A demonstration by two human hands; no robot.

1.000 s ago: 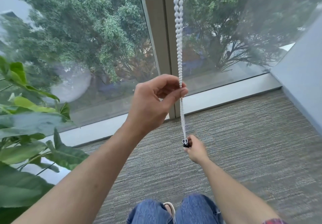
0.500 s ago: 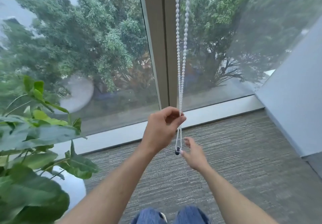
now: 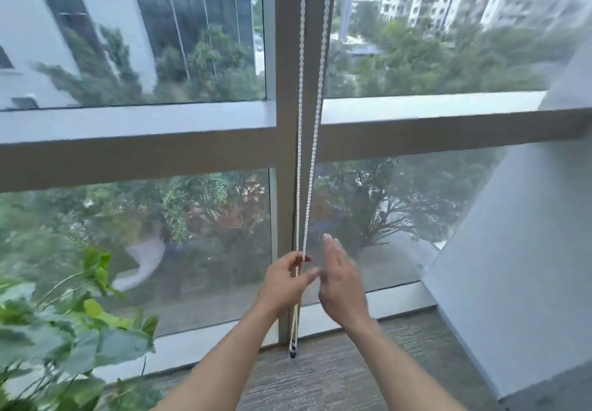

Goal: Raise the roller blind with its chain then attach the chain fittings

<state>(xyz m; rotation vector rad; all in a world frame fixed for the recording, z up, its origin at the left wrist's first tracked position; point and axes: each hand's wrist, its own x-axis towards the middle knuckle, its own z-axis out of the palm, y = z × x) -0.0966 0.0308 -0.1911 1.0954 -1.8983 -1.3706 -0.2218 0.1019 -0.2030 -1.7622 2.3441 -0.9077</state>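
Observation:
A white beaded chain (image 3: 308, 167) hangs as a double strand in front of the window's vertical frame post (image 3: 286, 58). My left hand (image 3: 283, 284) pinches both strands between thumb and fingers at about sill height. Below that hand the loop ends in a small dark fitting (image 3: 292, 353) that dangles just above the carpet. My right hand (image 3: 341, 277) is open, fingers straight and pointing up, just to the right of the chain and not touching it. The roller blind itself is out of view above.
A leafy green plant (image 3: 64, 340) fills the lower left corner. A grey wall (image 3: 525, 250) juts in on the right. A horizontal window bar (image 3: 137, 151) crosses at mid height. Grey carpet (image 3: 320, 385) lies below the low sill.
The view has tilted up from the floor to the window. My right hand let go of the dark fitting and rose beside the chain, open. My left hand keeps its pinch.

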